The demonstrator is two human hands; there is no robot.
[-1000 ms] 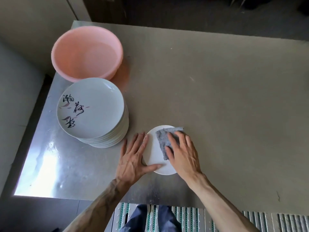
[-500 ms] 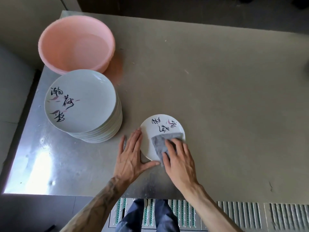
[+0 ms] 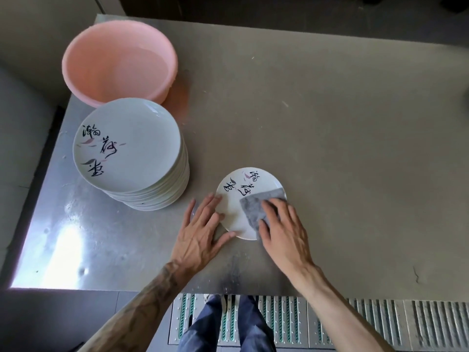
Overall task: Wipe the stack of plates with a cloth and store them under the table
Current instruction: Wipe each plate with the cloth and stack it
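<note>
A pink basin (image 3: pixel 119 62) sits at eleven o'clock on your surface (image 3: pixel 330 148), the stack of plates (image 3: pixel 132 153) just beside it at ten. One small plate (image 3: pixel 234 214) lies at six. Your left hand (image 3: pixel 200 232) rests spread against its rim; your right hand (image 3: pixel 284 235) presses the grey cloth (image 3: pixel 253 207) flat on it.

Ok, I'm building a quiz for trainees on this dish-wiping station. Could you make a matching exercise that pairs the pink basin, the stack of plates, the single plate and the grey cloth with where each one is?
Things
A. pink basin
B. stack of plates
C. single plate
D. grey cloth

Places
1. pressed onto a plate under the fingers of the right hand
2. at the far left corner of the table
3. flat on the table, with the left hand at its rim
4. on the table's left side, just nearer than the basin

Pairs: A-2, B-4, C-3, D-1
</note>
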